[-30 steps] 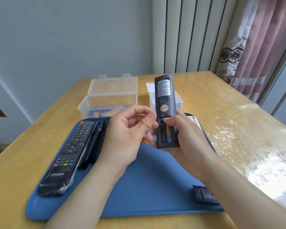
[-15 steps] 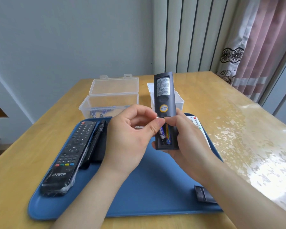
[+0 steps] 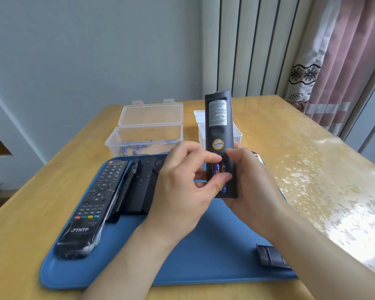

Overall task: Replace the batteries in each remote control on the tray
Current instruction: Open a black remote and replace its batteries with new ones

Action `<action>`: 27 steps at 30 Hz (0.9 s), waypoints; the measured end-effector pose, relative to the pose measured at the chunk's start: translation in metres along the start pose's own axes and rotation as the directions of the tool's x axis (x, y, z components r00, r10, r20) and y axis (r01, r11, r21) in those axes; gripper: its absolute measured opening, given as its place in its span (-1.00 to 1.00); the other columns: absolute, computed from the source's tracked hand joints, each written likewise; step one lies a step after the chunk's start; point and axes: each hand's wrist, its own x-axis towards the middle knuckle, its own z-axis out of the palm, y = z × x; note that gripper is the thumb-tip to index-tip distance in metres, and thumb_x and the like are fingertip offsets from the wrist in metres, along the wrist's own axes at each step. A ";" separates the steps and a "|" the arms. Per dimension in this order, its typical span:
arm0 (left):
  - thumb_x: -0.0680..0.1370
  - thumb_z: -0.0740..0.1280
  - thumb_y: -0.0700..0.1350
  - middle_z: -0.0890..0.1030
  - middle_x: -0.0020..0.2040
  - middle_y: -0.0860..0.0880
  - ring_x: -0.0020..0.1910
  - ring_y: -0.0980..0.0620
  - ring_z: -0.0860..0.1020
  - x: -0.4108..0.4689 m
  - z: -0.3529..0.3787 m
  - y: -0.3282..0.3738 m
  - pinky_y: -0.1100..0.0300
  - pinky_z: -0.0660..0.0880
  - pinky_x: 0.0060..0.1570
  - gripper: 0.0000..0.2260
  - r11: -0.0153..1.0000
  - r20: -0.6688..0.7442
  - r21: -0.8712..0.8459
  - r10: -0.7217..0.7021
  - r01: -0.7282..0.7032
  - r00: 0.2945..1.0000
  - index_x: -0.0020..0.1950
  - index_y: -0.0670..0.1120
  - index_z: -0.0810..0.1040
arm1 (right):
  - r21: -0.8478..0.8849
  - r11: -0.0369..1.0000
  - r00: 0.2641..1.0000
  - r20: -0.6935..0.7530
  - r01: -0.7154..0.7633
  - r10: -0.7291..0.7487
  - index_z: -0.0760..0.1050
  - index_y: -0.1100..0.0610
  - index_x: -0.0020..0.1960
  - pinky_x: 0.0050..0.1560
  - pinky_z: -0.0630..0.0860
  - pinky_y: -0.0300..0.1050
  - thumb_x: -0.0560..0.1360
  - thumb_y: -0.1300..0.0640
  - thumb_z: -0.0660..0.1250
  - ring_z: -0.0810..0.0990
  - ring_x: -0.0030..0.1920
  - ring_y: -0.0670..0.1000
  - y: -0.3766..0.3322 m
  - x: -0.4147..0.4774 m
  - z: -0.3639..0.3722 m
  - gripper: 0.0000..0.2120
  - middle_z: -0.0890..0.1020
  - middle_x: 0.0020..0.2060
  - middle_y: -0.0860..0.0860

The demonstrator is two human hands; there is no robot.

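The right hand (image 3: 253,187) grips the black remote (image 3: 219,122) round its lower half and holds it upright above the blue tray (image 3: 204,256), back side toward the camera and top end tipped slightly left. Its battery compartment is open, with two batteries (image 3: 219,168) lying side by side inside. The left hand (image 3: 182,191) comes in from the left with its fingers curled. Its thumb lies across the lower part of the batteries and its forefinger tip sits at the compartment's upper edge, so the batteries are pinched between them.

The tray lies on the desk (image 3: 290,137) with its near edge close to the desk's front. Along its left side three dark remotes lie lengthwise, touching or nearly so: the wrapped THTF remote (image 3: 95,204) just inside the left rim, a slim remote (image 3: 126,187) beside it, and a broader black remote (image 3: 143,187) partly under the left wrist. A loose battery cover (image 3: 271,256) lies near the tray's right front corner, just beside the right forearm. Between the remotes and the cover runs a wide stretch of blue tray surface, crossed by both forearms. A white remote (image 3: 259,159) peeks out behind the right hand at the tray's far right edge.

Just beyond the far rim stands a clear box (image 3: 147,135), lid up, with batteries in it. A second container (image 3: 236,132) stands to its right, behind the held remote. The desk's right part is glossy surface out to its edge.
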 end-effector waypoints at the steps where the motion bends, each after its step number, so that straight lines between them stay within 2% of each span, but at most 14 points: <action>1: 0.37 0.52 -0.15 0.49 -0.05 0.00 -0.11 0.24 0.49 0.000 0.000 -0.002 0.53 0.42 -0.14 -0.80 1.000 0.012 -0.020 -0.005 0.005 1.000 -0.03 -0.13 0.66 | -0.003 1.000 1.000 -0.011 -0.005 0.005 0.51 0.25 0.21 -0.08 0.60 0.08 0.58 0.17 0.11 0.67 -0.06 0.25 0.000 0.000 0.000 -0.69 0.67 -0.06 0.23; 3: 0.39 0.52 -0.12 0.45 -0.04 -0.03 -0.08 0.23 0.50 -0.001 0.001 -0.006 0.51 0.46 -0.15 -0.79 0.999 0.037 -0.051 -0.005 0.007 0.999 -0.02 -0.15 0.66 | -0.023 1.000 1.000 -0.021 0.000 -0.001 0.50 0.25 0.21 -0.08 0.59 0.09 0.59 0.17 0.09 0.67 -0.09 0.25 -0.001 0.000 0.000 -0.69 0.67 -0.11 0.21; 5: 0.43 0.47 -0.02 0.46 -0.04 0.02 -0.10 0.10 0.56 -0.002 0.002 -0.009 0.29 0.57 -0.15 -0.77 0.999 0.063 -0.033 0.011 -0.009 0.998 0.00 -0.12 0.65 | -0.006 1.000 0.999 -0.032 -0.011 0.011 0.50 0.25 0.18 -0.07 0.60 0.09 0.59 0.17 0.11 0.67 -0.18 0.18 0.000 0.000 0.000 -0.71 0.65 -0.16 0.17; 7: 0.47 0.40 0.02 0.49 -0.05 0.03 -0.13 -0.03 0.57 -0.003 0.004 -0.011 0.13 0.57 -0.13 -0.76 0.998 0.071 0.043 0.050 -0.053 0.996 0.01 -0.11 0.66 | 0.036 0.998 0.997 -0.054 -0.047 0.049 0.52 0.24 0.17 -0.13 0.62 0.04 0.58 0.15 0.13 0.67 -0.21 0.15 -0.001 0.001 -0.002 -0.72 0.65 -0.13 0.18; 9: 0.49 0.36 0.01 0.54 -0.05 0.01 -0.11 -0.03 0.54 -0.004 0.005 -0.011 0.17 0.51 -0.09 -0.75 0.983 0.081 0.147 0.102 -0.113 0.992 0.05 -0.11 0.67 | 0.067 0.995 0.993 -0.083 -0.077 0.083 0.54 0.24 0.17 -0.18 0.64 -0.04 0.57 0.13 0.16 0.65 -0.15 0.15 -0.002 0.003 -0.004 -0.71 0.65 -0.09 0.20; 12: 0.55 0.28 0.04 0.57 0.01 0.04 -0.05 0.00 0.51 -0.005 0.007 -0.009 0.07 0.50 -0.08 -0.70 0.949 0.142 0.266 0.135 -0.169 0.981 0.17 -0.06 0.65 | 0.120 0.989 0.991 -0.095 -0.087 0.099 0.52 0.27 0.16 -0.10 0.64 -0.04 0.55 0.13 0.18 0.66 -0.05 0.15 -0.004 0.005 -0.008 -0.70 0.65 -0.10 0.19; 14: 0.56 0.26 0.05 0.58 0.04 0.08 -0.01 0.03 0.49 -0.005 0.008 -0.009 0.04 0.52 -0.10 -0.69 0.937 0.167 0.297 0.136 -0.181 0.976 0.20 -0.04 0.63 | 0.122 0.990 0.994 -0.076 -0.072 0.081 0.49 0.28 0.19 -0.02 0.62 0.01 0.54 0.18 0.18 0.67 0.01 0.19 -0.006 0.006 -0.010 -0.72 0.64 -0.09 0.21; 17: 0.54 0.28 0.07 0.60 0.06 0.11 0.03 0.07 0.50 -0.003 0.004 -0.013 0.10 0.49 -0.01 -0.70 0.954 0.180 0.258 0.109 -0.153 0.978 0.17 -0.03 0.66 | 0.037 0.999 0.999 -0.001 -0.034 0.034 0.47 0.27 0.19 -0.07 0.57 0.01 0.53 0.32 0.17 0.64 0.00 0.23 -0.008 0.004 -0.010 -0.73 0.60 -0.08 0.24; 20: 0.49 0.34 0.10 0.65 0.03 0.13 0.06 0.13 0.53 -0.002 0.001 -0.017 0.24 0.46 0.08 -0.70 0.979 0.128 0.183 0.062 -0.085 0.990 0.08 -0.04 0.70 | -0.024 1.000 0.998 0.061 -0.008 0.009 0.42 0.38 0.25 -0.02 0.56 0.05 0.54 0.40 0.15 0.58 -0.03 0.21 -0.008 0.003 -0.011 -0.71 0.59 -0.04 0.27; 23: 0.41 0.41 0.15 0.64 -0.12 0.24 -0.05 0.22 0.58 -0.002 0.001 -0.009 0.39 0.47 -0.03 -0.76 0.994 0.059 0.023 -0.104 0.103 0.993 -0.11 0.02 0.72 | -0.058 0.998 0.996 0.084 0.003 0.001 0.39 0.40 0.27 0.02 0.59 0.09 0.55 0.43 0.16 0.65 -0.07 0.21 -0.004 0.005 -0.011 -0.71 0.61 -0.04 0.28; 25: 0.37 0.49 0.15 0.64 -0.19 0.17 -0.16 0.20 0.60 -0.001 0.001 -0.005 0.37 0.50 -0.17 -0.83 0.959 0.081 -0.064 -0.272 0.277 0.959 -0.21 0.07 0.66 | -0.056 0.998 0.993 0.115 0.007 0.000 0.39 0.38 0.26 -0.05 0.62 0.06 0.56 0.44 0.15 0.68 -0.06 0.25 -0.001 0.005 -0.011 -0.72 0.62 -0.02 0.29; 27: 0.31 0.54 0.15 0.62 -0.21 0.11 -0.26 0.17 0.59 0.000 0.000 -0.005 0.27 0.54 -0.18 -0.77 0.895 0.135 -0.118 -0.415 0.431 0.900 -0.19 0.08 0.61 | -0.050 0.999 0.992 0.127 0.013 -0.007 0.39 0.36 0.27 -0.11 0.63 0.04 0.57 0.44 0.15 0.70 -0.07 0.24 -0.001 0.004 -0.011 -0.72 0.63 -0.02 0.28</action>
